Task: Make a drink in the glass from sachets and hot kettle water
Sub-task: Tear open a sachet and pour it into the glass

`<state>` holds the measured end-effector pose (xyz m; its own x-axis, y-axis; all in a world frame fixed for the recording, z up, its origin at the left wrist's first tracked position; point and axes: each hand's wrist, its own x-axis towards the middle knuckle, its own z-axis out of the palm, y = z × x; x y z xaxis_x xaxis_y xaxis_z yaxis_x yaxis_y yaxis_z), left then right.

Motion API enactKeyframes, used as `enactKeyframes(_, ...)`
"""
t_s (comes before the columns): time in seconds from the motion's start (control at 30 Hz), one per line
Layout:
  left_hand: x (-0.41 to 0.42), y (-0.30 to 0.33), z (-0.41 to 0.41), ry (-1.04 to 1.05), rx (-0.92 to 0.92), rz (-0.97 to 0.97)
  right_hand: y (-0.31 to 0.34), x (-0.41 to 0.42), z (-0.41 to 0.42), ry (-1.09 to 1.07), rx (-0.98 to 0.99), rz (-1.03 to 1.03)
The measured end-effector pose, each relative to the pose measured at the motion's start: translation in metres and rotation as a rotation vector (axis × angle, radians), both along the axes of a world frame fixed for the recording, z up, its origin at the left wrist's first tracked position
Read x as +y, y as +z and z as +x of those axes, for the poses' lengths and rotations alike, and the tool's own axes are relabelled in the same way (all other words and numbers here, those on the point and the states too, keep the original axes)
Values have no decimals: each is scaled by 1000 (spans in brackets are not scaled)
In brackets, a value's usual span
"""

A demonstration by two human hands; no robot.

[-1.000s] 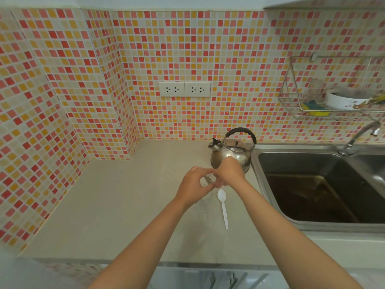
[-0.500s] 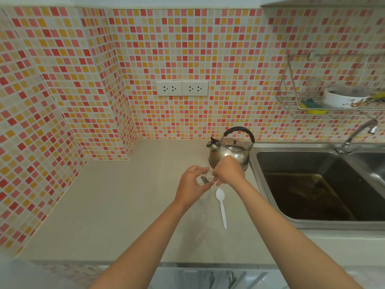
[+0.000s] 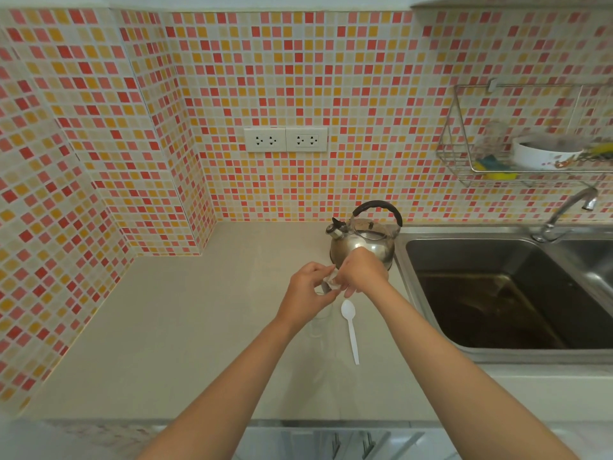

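I see both hands pinching a small white sachet (image 3: 331, 279) over the clear glass (image 3: 319, 322): left hand (image 3: 306, 293) and right hand (image 3: 361, 272) each with a closed grip on it. White plastic spoon (image 3: 351, 328) lies on the tabletop (image 3: 185, 327) just beside; steel kettle (image 3: 365, 239) stands behind.

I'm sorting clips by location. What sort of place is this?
Most likely a home kitchen: a stainless steel sink set in a beige countertop, a shiny metal whistling kettle, and a mosaic-tiled wall.
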<state>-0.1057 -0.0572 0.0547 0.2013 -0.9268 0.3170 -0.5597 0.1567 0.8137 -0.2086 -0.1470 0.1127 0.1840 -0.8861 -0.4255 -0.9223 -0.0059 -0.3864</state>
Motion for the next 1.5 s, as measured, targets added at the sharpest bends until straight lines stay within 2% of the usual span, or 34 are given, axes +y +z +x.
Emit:
enactKeyframes(0.17,0,-2,0,-28,14,16,-2,0,1,-13,25,45)
enactKeyframes(0.4,1,-5,4,-8,-17,12,-1,-3,-2,0,-136,206)
enactKeyframes(0.63,0,-7,13,75,-56,56,5,-1,-7,-40,-244,187)
enactKeyframes(0.77,2,-11,24,103,-82,84,-15,-7,-26,-181,-379,98)
enactKeyframes(0.83,4,-14,28,106,-110,103,-38,-4,-35,-235,-354,96)
enactKeyframes(1.0,10,-22,32,72,-111,137,-100,21,-43,-215,-133,50)
enactKeyframes(1.27,19,-29,41,80,-115,180,-134,35,-39,-190,-9,19)
enactKeyframes(1.37,21,-30,44,91,-96,186,-140,33,-40,-211,-14,23)
enactKeyframes(1.5,20,-29,47,96,-85,179,-137,31,-46,-231,-117,19)
